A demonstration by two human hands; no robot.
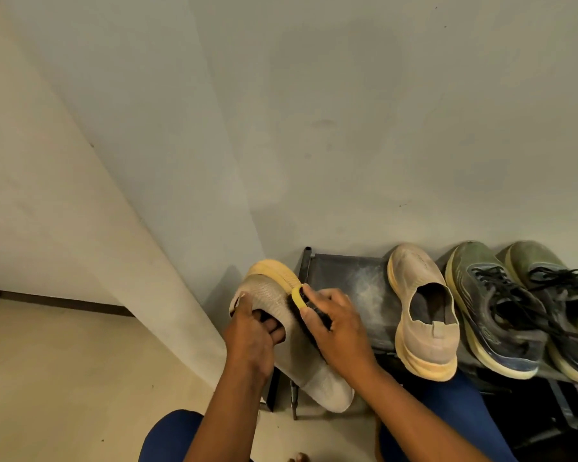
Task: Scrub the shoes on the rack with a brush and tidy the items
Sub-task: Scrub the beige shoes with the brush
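My left hand point(252, 331) grips a beige knit slip-on shoe point(301, 355) by its opening, fingers curled inside, holding it off the rack to the left. Its yellow sole faces the wall. My right hand point(334, 323) grips a yellow-backed brush with dark bristles point(301, 300) and presses the bristles against the shoe's side. The matching beige shoe point(421, 308) stands on the dark rack shelf point(344, 275). Two green-grey lace-up trainers point(491, 308) sit to its right on the same shelf.
The rack stands against a pale wall point(314, 128), with a lower shelf point(531, 411) showing at the right. White dust marks the shelf where it is bare. A wall corner point(147, 245) juts out on the left above a beige tiled floor point(64, 378). My blue-clad knees point(171, 435) are below.
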